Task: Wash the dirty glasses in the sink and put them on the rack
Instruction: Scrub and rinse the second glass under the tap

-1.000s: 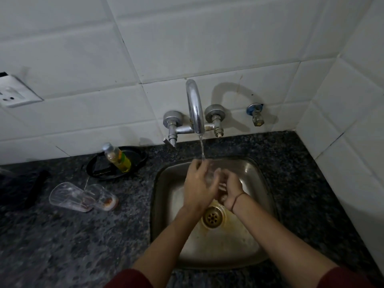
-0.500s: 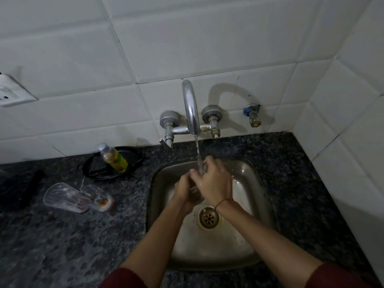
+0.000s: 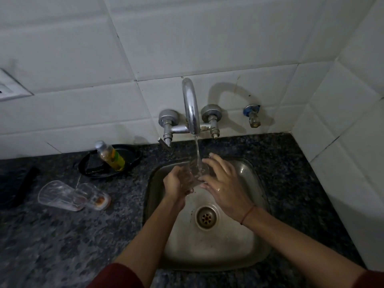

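A clear glass (image 3: 196,172) is held over the steel sink (image 3: 257,196) under the stream running from the chrome tap (image 3: 190,104). My left hand (image 3: 176,183) grips the glass from the left, fingers curled round it. My right hand (image 3: 223,183) lies against its right side, fingers spread and wet, their tips at the rim. Two more clear glasses lie on their sides on the dark granite counter (image 3: 62,235) to the left; one (image 3: 56,194) is larger, the other (image 3: 93,196) has a brown residue at its base.
A small bottle of yellow-green liquid (image 3: 110,155) leans in a black dish (image 3: 122,169) behind the lying glasses. A dark object (image 3: 22,183) sits at the far left. White tiled walls close the back and right. The drain (image 3: 206,218) is uncovered. No rack is in view.
The right hand has slid from on top of the left hand to the right side of the glass, exposing it. The left hand has shifted a little left.
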